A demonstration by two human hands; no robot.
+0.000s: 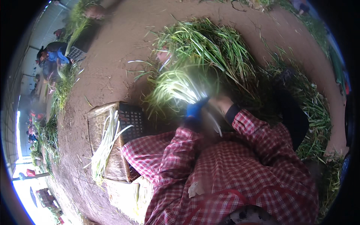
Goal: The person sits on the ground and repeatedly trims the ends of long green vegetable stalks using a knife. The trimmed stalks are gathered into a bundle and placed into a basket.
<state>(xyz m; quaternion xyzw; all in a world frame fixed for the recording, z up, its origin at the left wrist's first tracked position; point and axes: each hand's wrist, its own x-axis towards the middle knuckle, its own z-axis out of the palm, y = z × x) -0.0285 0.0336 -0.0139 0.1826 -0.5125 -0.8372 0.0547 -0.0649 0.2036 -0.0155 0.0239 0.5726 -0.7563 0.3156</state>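
My left hand (195, 109), in a blue glove, grips a bunch of long pale green stalks (180, 87), likely chives or a similar leaf vegetable. Their leafy ends fan out to the upper left, bright under a strong light. Bare below a dark cuff, my right hand (222, 104) is close beside the bunch; blur hides its fingers and whether they hold anything. Pale stalk ends (216, 123) hang below, between the hands. Beyond them lies a large heap of green leafy stalks (208, 47).
To the left stands a black plastic crate (130, 121) beside a brown-covered surface (97, 126), where trimmed pale stalks (105, 146) lie. More greens (315, 112) cover the ground at right. Farther left, a person in blue (53, 54) bends near another crate (76, 53).
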